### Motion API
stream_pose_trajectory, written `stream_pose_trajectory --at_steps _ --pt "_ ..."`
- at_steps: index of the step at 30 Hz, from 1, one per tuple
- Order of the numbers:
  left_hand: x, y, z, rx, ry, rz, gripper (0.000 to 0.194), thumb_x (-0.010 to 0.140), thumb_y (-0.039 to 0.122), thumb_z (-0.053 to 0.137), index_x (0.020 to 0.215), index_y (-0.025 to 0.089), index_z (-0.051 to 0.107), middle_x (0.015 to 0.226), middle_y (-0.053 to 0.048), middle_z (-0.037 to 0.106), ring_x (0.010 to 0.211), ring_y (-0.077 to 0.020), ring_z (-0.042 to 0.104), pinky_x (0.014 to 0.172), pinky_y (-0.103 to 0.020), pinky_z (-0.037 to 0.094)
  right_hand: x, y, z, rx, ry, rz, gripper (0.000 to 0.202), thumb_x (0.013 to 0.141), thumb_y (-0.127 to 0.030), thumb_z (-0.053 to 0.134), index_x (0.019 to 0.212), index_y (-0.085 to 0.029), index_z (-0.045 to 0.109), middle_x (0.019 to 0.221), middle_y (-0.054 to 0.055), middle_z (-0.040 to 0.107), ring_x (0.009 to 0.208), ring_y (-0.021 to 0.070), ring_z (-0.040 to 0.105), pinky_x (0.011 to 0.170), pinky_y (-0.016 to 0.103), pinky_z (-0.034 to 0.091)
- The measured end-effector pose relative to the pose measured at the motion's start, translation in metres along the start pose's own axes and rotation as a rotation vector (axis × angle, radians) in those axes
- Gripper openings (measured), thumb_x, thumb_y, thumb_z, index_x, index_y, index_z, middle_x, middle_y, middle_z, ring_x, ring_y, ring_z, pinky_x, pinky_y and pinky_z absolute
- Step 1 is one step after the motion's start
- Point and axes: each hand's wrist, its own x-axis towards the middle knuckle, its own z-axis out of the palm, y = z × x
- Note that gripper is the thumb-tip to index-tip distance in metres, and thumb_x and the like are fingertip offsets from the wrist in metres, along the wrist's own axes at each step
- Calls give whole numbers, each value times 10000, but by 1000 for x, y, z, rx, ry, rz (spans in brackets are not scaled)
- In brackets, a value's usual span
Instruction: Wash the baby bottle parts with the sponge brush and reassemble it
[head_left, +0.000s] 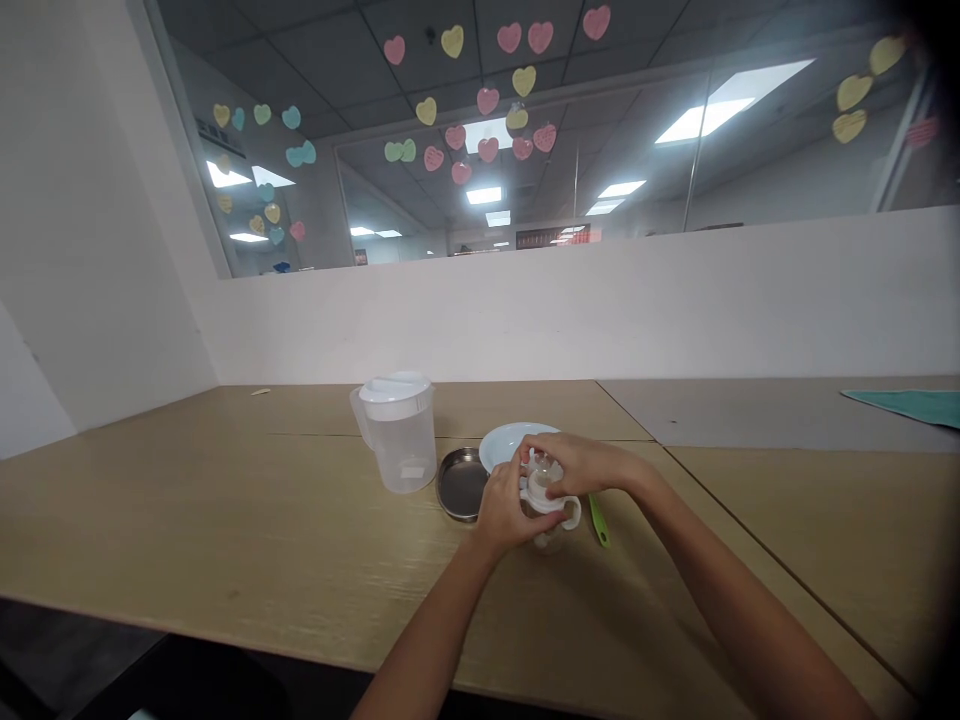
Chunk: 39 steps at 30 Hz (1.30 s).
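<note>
A clear baby bottle (538,488) with a white collar and white side handles stands between my two hands above the wooden table. My left hand (506,505) wraps round its left side, the thumb across the front. From above and the right, my right hand (581,465) grips the top around the collar and the see-through nipple. Part of the bottle's body is hidden by my fingers. Behind my hands lies a pale blue-white plate (499,440). Just left of them is a round dark metal pan (459,485). A green handle (599,522) shows to the right of the bottle.
A translucent plastic pitcher (403,445) with a white lid stands left of the pan. A teal cloth (911,405) lies at the far right. Behind the table (225,520) rises a white wall (562,320) with a window above, dotted with heart-shaped notes.
</note>
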Motion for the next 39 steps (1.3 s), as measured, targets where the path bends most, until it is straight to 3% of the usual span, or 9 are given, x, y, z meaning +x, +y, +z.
stream_pose_trajectory --at_steps 10,20,27,33,36,39 --pt "0 3 0 -38 -42 -69 988 588 563 695 1377 188 235 1144 -112 569 1041 -280 532 893 -442 431 3 14 3 103 -96 36 479 595 -207 660 1031 -231 461 871 -10 572 715 136 510 579 215 364" --pt "1 8 -5 -60 -60 -88 992 553 587 707 1353 197 269 1094 -90 580 969 -261 539 868 -426 434 -2 15 -5 154 -102 47 572 590 -326 695 1128 -246 517 1016 26 589 886 191 538 685 249 409" --pt "3 7 1 26 -27 106 717 628 531 663 1196 144 460 1018 -113 610 985 -277 559 895 -434 435 -4 14 -8 148 -65 45 470 666 -354 642 1105 -210 554 907 38 601 768 161 545 645 243 411" --pt "1 9 5 17 15 207 809 674 546 624 1313 139 338 1108 -129 595 1032 -262 554 901 -406 446 -8 31 -14 307 -121 65 560 656 -411 664 1164 -208 543 890 29 624 758 161 561 637 242 430" --pt "1 10 5 27 15 198 815 681 551 616 1328 150 325 1117 -126 596 1020 -257 561 889 -400 450 -8 36 -15 351 -132 74 611 640 -437 680 1188 -209 536 915 35 634 770 167 573 646 248 438" --pt "1 8 5 74 15 163 835 676 581 603 1336 153 326 1089 -127 607 981 -266 573 861 -413 457 -10 33 -19 322 -126 58 532 647 -445 673 1119 -213 595 918 33 644 788 177 573 663 263 433"
